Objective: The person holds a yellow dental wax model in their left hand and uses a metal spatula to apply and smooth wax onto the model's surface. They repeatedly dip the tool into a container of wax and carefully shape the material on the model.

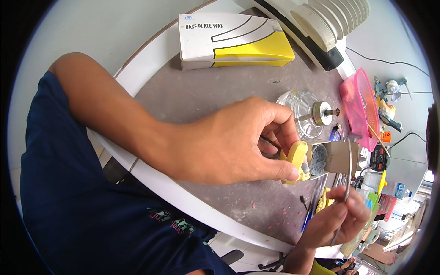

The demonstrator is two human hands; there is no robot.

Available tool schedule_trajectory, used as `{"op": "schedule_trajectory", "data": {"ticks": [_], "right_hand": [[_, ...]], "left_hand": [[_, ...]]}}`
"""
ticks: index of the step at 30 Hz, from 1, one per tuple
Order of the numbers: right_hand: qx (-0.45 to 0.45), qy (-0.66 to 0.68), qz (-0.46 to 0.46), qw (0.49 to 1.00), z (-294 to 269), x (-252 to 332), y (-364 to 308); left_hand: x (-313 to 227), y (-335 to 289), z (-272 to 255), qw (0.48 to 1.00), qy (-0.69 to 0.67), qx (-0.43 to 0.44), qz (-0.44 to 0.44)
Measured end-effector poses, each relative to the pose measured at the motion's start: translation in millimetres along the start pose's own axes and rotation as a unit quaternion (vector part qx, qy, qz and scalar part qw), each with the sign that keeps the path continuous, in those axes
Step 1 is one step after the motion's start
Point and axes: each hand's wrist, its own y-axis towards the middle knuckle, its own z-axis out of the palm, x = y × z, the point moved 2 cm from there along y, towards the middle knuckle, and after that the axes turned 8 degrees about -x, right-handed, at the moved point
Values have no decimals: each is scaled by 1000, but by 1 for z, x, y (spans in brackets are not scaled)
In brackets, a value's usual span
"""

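Note:
A yellow dental cast [299,158] is pinched between the thumb and fingers of my left hand [229,146], near the middle of the view. Its toothed side faces right, with something pale grey on it; my fingers cover part of its back. My right hand [337,217], at the lower right, grips a thin metal dental instrument [349,172] whose one end points up and the other down past the palm. Instrument and cast are apart. Just beyond the cast is an open small carton [339,156] with clear-greyish contents. A second yellow cast [324,200] lies behind my right hand.
A glass spirit lamp [300,110] with a metal collar stands beyond my left fingers; no flame shows. A white-and-yellow carton [236,43] lies at the top. Beyond are a pink basket [360,110] and a ribbed pale hose [337,20]. Reddish crumbs dot the grey tabletop [247,201].

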Motion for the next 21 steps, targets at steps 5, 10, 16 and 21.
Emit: {"op": "schedule_trajectory", "data": {"ticks": [5, 10, 16, 21], "right_hand": [[-30, 39, 70, 996, 14, -5, 22], [-18, 55, 78, 995, 19, -6, 23], [-12, 58, 73, 996, 22, -4, 22], [-9, 55, 71, 996, 22, -5, 23]], "left_hand": [[-1, -1, -1, 1000, -11, 2, -9], [0, -1, -1, 1000, -17, 5, -9], [-1, -2, -1, 1000, -11, 4, -14], [-2, -1, -1, 1000, -13, 5, -15]]}}
